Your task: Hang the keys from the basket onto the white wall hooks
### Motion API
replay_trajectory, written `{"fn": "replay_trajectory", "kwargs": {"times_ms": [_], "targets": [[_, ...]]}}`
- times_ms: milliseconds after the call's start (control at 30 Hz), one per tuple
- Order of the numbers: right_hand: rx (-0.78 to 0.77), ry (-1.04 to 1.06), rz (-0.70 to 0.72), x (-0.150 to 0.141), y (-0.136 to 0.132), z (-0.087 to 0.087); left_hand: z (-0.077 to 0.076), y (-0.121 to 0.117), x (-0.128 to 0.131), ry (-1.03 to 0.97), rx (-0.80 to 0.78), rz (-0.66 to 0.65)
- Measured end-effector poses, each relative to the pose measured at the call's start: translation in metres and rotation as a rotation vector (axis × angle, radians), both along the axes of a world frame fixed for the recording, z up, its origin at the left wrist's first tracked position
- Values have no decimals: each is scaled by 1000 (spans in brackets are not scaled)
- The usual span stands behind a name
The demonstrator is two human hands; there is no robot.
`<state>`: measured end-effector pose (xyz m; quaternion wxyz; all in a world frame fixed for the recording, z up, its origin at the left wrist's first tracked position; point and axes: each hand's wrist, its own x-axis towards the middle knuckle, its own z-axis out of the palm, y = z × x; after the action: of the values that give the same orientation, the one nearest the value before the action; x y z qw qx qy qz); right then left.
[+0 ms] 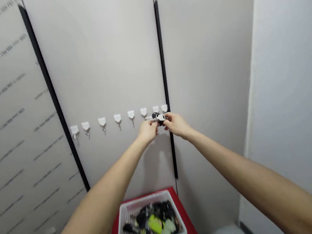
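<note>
My left hand point(148, 130) and my right hand point(176, 124) meet in front of a pale cabinet door, just below the right end of a row of white hooks. Between my fingers is a bunch of keys point(160, 117), with silver metal and black parts showing. Both hands are closed on it, the left from the left side and the right from the right. The keys partly cover one white hook point(155, 108) behind them. Beside it, close above my right fingers, is the last hook point(164, 108).
Several more white hooks, such as the leftmost hook point(74, 130), line the door. Long black handles point(162, 56) run vertically. Below, a white basket point(120, 226) of black, yellow and pale green items rests on a red stand point(189, 226). A white wall point(289, 79) stands right.
</note>
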<state>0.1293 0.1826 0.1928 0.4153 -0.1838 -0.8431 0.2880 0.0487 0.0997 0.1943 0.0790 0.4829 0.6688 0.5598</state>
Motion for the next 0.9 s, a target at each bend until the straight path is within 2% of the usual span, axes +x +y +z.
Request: {"fn": "replay_trajectory", "kwargs": {"times_ms": [100,233,300,367,400,467,533,633,700,767,833,900], "targets": [[-27,-164,107,-5,-20,-60,-65,-31,-8,-22,-172,-25],[-19,-427,158,-9,-46,-153,-158,-73,-13,-28,-462,57],[-42,-534,170,-10,-57,-187,-191,-90,-16,27,-570,94],[-80,-576,169,-13,-66,-205,-209,-103,-20,58,-604,136],[-107,-561,170,-15,-71,-207,-211,-107,-24,43,-576,161],[-222,-475,210,-24,-80,-199,-200,-115,-32,-69,-459,192],[-454,-352,310,-35,-90,-177,-174,-120,-41,-300,-332,121],[-775,-161,522,-51,-105,-133,-125,-127,-49,-631,-171,-104],[-826,-94,652,-57,-113,-106,-97,-130,-50,-697,-68,-217],[-811,-93,726,-59,-119,-86,-79,-132,-49,-689,-9,-280],[-788,-114,739,-59,-124,-75,-71,-133,-47,-671,8,-295],[-783,-140,732,-58,-126,-73,-72,-133,-46,-655,6,-284]]}}
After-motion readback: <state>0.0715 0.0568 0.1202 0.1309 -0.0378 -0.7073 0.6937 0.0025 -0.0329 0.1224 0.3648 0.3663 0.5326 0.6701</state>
